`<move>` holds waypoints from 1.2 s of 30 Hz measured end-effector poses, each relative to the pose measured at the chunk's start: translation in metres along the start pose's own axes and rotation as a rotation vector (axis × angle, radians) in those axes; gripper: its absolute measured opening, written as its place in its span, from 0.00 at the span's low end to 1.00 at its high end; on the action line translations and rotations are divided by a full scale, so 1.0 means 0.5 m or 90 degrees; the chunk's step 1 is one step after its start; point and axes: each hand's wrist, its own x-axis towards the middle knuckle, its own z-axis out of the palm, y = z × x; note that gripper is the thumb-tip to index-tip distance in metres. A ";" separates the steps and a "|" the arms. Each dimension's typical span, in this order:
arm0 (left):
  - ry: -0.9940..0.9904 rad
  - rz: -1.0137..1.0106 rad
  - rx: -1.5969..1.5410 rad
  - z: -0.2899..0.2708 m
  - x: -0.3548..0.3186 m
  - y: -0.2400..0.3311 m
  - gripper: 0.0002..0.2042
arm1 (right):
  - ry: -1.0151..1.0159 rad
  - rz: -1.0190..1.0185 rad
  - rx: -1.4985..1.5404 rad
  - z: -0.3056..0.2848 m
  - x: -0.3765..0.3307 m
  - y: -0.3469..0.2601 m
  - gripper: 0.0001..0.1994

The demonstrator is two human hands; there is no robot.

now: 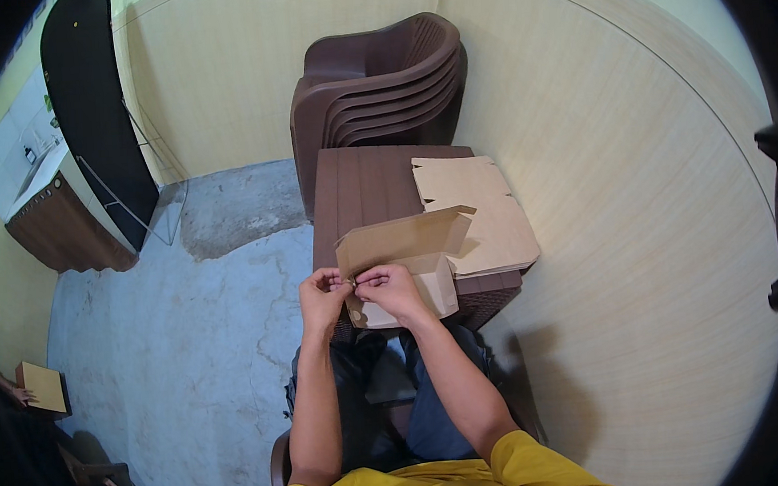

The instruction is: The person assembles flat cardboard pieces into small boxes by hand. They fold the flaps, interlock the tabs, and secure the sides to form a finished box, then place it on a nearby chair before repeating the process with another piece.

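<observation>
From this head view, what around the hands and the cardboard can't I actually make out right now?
- Head view: what the left hand and right hand pinch between their fingertips; too small, covered by the fingers.
- Lower part of the half-folded cardboard box: hidden behind the right hand.
- How many flat cardboard sheets are stacked: edges too fine to count.
- Table legs: hidden under its top.
- Object at the far left edge: cut off by the rim.

Even indoor light, soft shadows by wall; fisheye bend + dark vignette at edges.
</observation>
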 end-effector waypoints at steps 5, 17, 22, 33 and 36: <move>-0.006 0.016 0.060 -0.003 -0.001 0.005 0.12 | 0.027 -0.072 -0.130 0.005 -0.005 0.004 0.11; 0.030 0.059 0.011 0.020 -0.017 -0.001 0.16 | 0.038 -0.085 -0.092 -0.008 -0.006 0.019 0.09; 0.032 0.017 0.000 0.016 -0.020 -0.004 0.16 | 0.041 -0.111 -0.103 -0.004 -0.015 0.020 0.09; 0.012 0.011 -0.015 0.013 -0.012 -0.013 0.19 | 0.026 -0.142 -0.165 -0.001 -0.033 -0.006 0.11; 0.008 0.023 -0.016 0.014 -0.013 -0.014 0.18 | 0.027 -0.153 -0.187 -0.002 -0.032 -0.002 0.11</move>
